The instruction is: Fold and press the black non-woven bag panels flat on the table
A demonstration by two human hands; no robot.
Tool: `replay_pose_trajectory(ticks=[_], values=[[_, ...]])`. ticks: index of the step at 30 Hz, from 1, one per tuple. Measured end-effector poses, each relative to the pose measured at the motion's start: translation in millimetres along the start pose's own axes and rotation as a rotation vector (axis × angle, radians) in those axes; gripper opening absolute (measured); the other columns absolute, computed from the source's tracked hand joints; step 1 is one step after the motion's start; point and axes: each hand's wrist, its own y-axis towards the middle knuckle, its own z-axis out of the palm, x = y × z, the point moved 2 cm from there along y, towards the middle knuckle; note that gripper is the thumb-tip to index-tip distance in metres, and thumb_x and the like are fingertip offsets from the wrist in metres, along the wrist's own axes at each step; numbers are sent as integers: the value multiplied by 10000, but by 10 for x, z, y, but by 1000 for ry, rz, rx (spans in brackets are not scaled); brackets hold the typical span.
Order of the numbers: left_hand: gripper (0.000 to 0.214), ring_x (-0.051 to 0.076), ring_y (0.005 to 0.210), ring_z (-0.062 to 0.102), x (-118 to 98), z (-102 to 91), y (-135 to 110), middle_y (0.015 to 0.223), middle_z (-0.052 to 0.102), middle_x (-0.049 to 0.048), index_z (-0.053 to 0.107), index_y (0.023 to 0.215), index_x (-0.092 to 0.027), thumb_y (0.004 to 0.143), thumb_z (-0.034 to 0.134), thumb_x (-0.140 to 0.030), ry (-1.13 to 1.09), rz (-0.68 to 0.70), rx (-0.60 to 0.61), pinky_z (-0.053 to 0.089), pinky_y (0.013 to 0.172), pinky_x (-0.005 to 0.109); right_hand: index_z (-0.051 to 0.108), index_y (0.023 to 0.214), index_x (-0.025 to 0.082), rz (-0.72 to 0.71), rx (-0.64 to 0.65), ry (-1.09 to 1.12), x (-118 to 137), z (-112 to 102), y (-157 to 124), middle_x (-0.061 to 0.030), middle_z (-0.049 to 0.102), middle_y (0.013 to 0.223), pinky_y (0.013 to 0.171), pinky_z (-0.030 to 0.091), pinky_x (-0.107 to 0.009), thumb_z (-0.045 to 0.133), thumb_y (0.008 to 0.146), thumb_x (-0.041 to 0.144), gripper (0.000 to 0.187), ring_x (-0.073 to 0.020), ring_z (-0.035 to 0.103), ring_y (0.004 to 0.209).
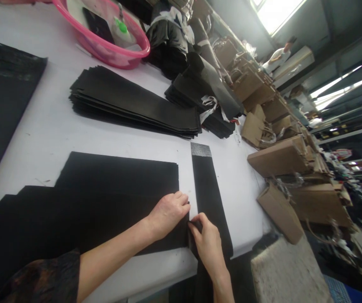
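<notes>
Large flat black sheets (105,202) lie overlapping on the white-covered table. My left hand (170,212) rests at their right edge, fingers curled and closed on that edge. Just beside it, my right hand (208,237) pinches a black strip (192,244) between thumb and fingers at the lower corner of the sheets. Part of the strip is hidden by my right hand. A long black band (208,185) with a grey patch at its far end lies right of the sheets, partly behind my right hand.
Behind the sheets lies a stack of black pieces (133,101), with a tied black bundle (206,101) beside it. A pink basin (118,59) holds a phone and a green-capped bottle. Brown bags (278,155) line the right. A pale padded surface (288,269) stands near the table's corner.
</notes>
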Motion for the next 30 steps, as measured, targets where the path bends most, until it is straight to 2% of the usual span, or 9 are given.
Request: replay_pose_trajectory(ticks=[2, 5, 12, 18, 25, 30], values=[[67, 222, 873, 513, -5, 1, -2, 921, 528, 41, 593, 885, -174, 874, 656, -151, 3, -3, 1, 471, 708, 346, 560, 844, 222, -7, -15, 70, -45, 46, -53, 10, 639, 800, 669, 380, -256, 534, 900, 219, 62, -179, 612, 763], [64, 224, 873, 509, -16, 15, -4, 927, 528, 42, 591, 877, -173, 877, 649, -147, 5, -3, 1, 468, 700, 350, 565, 839, 204, -63, -104, 71, -43, 94, -84, -12, 607, 870, 697, 388, -261, 520, 906, 192, 82, -173, 595, 779], [78, 218, 873, 519, -22, 29, 5, 920, 536, 46, 595, 889, -170, 872, 647, -113, 12, 6, -7, 460, 695, 337, 569, 857, 192, -115, -240, 17, 82, 139, 62, -19, 566, 881, 664, 379, -259, 510, 907, 162, 83, -168, 585, 745], [67, 218, 871, 514, -16, 17, 1, 923, 539, 47, 596, 865, -170, 874, 650, -130, 12, -3, -18, 461, 690, 335, 572, 869, 200, -84, -174, -87, 16, 179, -98, -9, 560, 878, 631, 361, -259, 514, 913, 140, 94, -158, 590, 720], [59, 213, 885, 518, -20, 21, 6, 923, 538, 52, 600, 866, -163, 883, 633, -117, 13, 4, -23, 461, 703, 327, 572, 891, 193, -97, -226, -86, 80, 173, 9, -14, 554, 902, 650, 372, -260, 518, 914, 123, 91, -164, 593, 747], [55, 212, 868, 515, -17, 11, 9, 915, 536, 47, 606, 852, -168, 880, 648, -147, 13, -4, -17, 462, 689, 334, 571, 878, 194, -93, -202, -118, 36, 218, -125, -12, 549, 886, 606, 350, -262, 505, 923, 121, 109, -153, 582, 693]])
